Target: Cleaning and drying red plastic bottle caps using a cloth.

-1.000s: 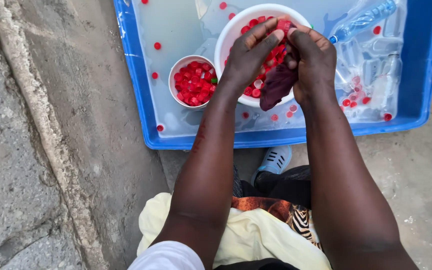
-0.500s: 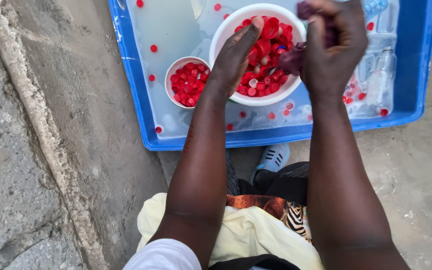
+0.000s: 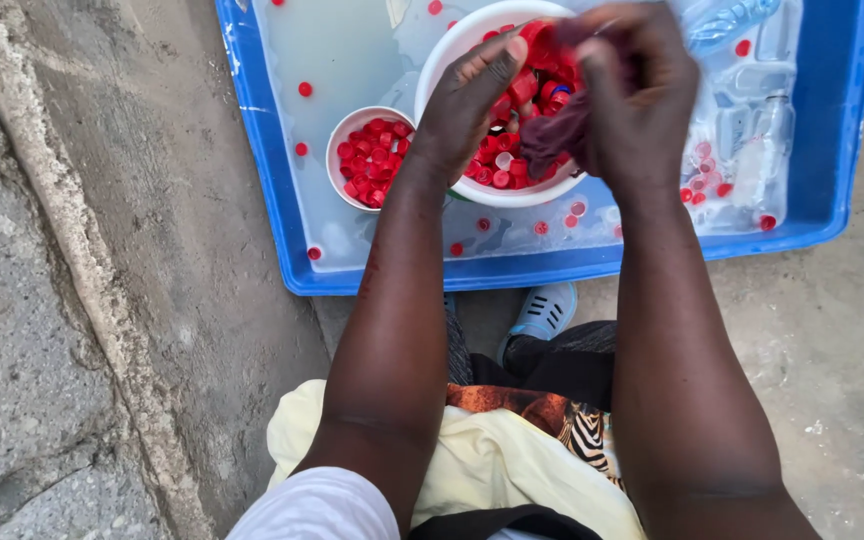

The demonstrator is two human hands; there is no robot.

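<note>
Both hands work over a large white bowl (image 3: 512, 194) full of red bottle caps (image 3: 504, 150). My left hand (image 3: 467, 100) pinches one red cap (image 3: 537, 45) between thumb and fingers above the bowl. My right hand (image 3: 632, 90) is closed around a dark maroon cloth (image 3: 552, 135) that hangs against the cap. A smaller white bowl (image 3: 337, 150) to the left holds more red caps (image 3: 374, 160). Both bowls stand in a blue tub (image 3: 262, 150) of cloudy water.
Loose red caps (image 3: 304, 89) float in the tub, and clear plastic bottles (image 3: 742, 60) lie in the water at its right end. Rough concrete ground (image 3: 102, 250) surrounds the tub. My light blue shoe (image 3: 544, 310) sits just below the tub's near edge.
My right hand swung up and right with the cloth, then came back to the cap held in my left hand. The view shifted slightly.
</note>
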